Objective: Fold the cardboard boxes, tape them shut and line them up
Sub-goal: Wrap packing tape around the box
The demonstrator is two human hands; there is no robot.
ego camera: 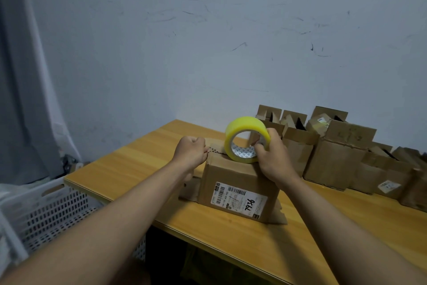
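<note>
A brown cardboard box (233,180) with a white shipping label and "7936" written on it stands on the wooden table (129,169). A yellow tape roll (242,132) stands on edge on the box's top. My right hand (272,157) grips the roll, fingers through its core. My left hand (190,151) pinches the free end of the tape, stretched left to the box's top left edge. The bottom flaps of the box splay out on the table.
Several folded cardboard boxes (335,153) stand in a row along the wall at the right. A white perforated plastic basket (53,206) sits left of the table, below its edge. A grey curtain (20,76) hangs at the far left.
</note>
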